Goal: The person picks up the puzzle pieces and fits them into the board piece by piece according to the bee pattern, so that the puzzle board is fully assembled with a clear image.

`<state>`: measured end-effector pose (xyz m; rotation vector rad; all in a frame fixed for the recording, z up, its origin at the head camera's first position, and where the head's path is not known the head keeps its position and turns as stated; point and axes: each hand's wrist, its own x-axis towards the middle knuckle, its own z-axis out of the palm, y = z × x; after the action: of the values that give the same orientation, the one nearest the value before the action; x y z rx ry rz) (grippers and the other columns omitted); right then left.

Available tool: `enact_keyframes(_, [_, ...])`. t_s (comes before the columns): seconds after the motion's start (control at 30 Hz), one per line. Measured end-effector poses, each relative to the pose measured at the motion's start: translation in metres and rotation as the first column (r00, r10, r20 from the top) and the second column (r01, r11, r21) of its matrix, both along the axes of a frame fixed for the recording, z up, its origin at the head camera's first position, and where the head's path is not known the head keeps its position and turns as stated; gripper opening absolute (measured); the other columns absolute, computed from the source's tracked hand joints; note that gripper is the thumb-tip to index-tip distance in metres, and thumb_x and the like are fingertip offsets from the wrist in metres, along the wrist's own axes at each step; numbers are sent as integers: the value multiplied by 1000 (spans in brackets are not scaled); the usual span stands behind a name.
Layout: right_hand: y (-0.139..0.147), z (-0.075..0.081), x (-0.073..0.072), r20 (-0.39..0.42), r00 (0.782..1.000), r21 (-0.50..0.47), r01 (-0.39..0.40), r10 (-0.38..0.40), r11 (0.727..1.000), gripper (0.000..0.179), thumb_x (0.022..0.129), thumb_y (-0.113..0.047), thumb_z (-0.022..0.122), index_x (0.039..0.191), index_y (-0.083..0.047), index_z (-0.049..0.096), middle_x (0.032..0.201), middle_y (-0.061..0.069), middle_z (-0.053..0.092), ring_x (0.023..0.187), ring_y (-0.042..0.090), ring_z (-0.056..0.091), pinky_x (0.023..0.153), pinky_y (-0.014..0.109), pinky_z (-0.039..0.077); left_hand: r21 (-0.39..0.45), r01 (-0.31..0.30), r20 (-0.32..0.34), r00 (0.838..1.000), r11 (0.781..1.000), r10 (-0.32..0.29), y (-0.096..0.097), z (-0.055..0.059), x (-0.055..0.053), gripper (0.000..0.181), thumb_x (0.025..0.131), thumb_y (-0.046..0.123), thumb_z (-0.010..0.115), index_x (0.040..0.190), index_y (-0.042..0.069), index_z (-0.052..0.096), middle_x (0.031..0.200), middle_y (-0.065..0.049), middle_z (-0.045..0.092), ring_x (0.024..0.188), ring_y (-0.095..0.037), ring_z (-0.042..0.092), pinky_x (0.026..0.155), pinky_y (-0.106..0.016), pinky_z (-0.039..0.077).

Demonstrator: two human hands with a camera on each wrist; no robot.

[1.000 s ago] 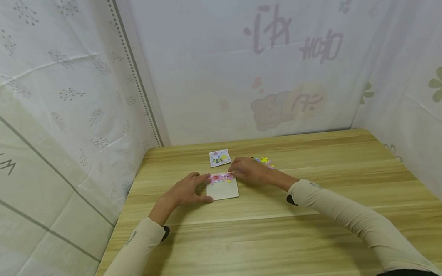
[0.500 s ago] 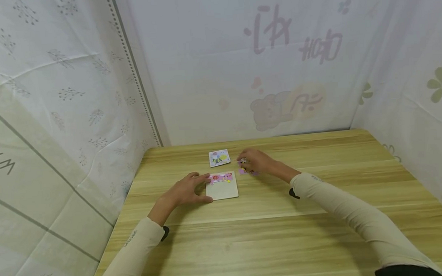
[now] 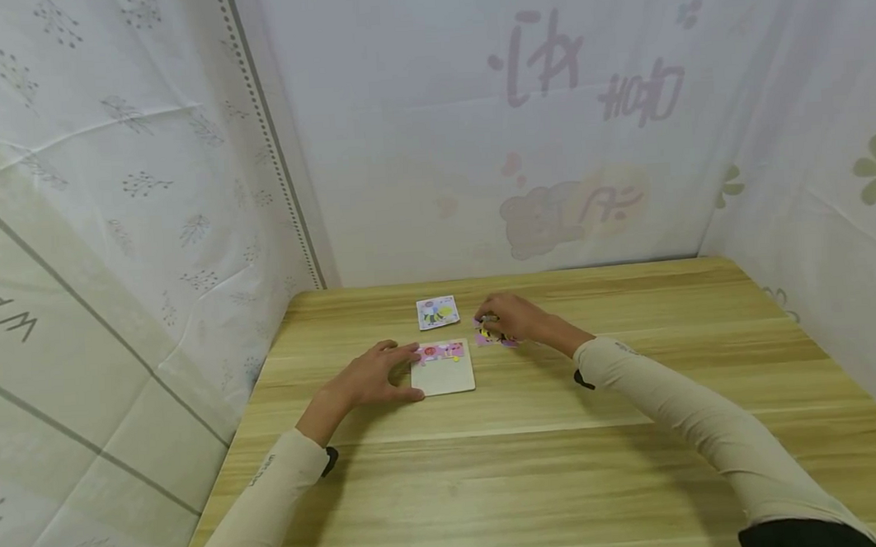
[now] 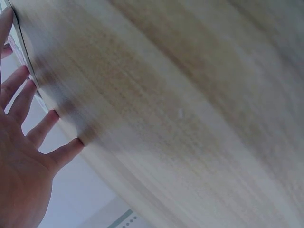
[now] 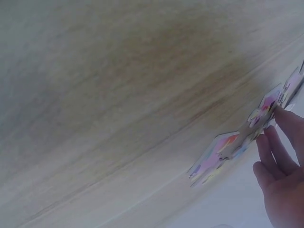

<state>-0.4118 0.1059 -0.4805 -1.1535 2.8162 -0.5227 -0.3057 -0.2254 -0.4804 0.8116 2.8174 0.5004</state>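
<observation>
In the head view a small white puzzle board point(image 3: 443, 379) lies flat on the table, with a strip of joined pink puzzle pieces point(image 3: 442, 352) along its far edge. My left hand point(image 3: 372, 376) is spread at the board's left side, thumb at the near corner and fingers at the far one. Its fingers point(image 4: 40, 128) reach out straight in the left wrist view. To the right of the board, my right hand point(image 3: 515, 317) is over loose puzzle pieces point(image 3: 484, 337). In the right wrist view its fingertips touch several colourful pieces point(image 5: 213, 154), and its palm hides part of the group.
Behind the board lies a square picture card point(image 3: 437, 312) with a bee on it. The wooden table point(image 3: 449, 488) ends at a pale printed curtain point(image 3: 401, 143) at the back, with more curtain on both sides.
My right hand has moved from the board's far right corner to the loose pieces on the right, and stays there over the last half second. The left hand keeps its place on the board.
</observation>
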Motion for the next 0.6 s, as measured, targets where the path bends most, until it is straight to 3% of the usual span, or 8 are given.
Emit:
enact_keyframes(0.17, [0, -1, -2, -21, 1000, -6, -10, 10, 1000, 24, 102, -16, 69, 124, -9, 76, 123, 8, 70, 114, 24, 65, 95, 40, 56, -9, -2, -4, 1000, 1000, 2, 0, -1, -1, 92, 85, 67, 75, 158, 20, 46, 158, -12, 47, 146, -39, 40, 110, -65, 41])
enact_keyframes(0.47, [-4, 2, 3, -120, 990, -21, -78, 75, 997, 21, 100, -17, 71, 119, -10, 78, 116, 8, 73, 107, 24, 67, 87, 38, 58, -8, 14, -6, 1000, 1000, -14, 0, -2, -2, 84, 86, 67, 75, 153, 20, 54, 162, -1, 45, 148, -36, 38, 113, -63, 39])
enact_keyframes(0.6, [-9, 3, 10, -130, 987, -36, -98, 93, 995, 21, 99, -18, 74, 117, -9, 80, 116, 9, 74, 108, 25, 67, 88, 38, 58, -9, 18, -14, 1000, 1000, -19, 0, -1, -3, 86, 86, 67, 74, 154, 19, 53, 160, -3, 46, 146, -37, 40, 111, -62, 41])
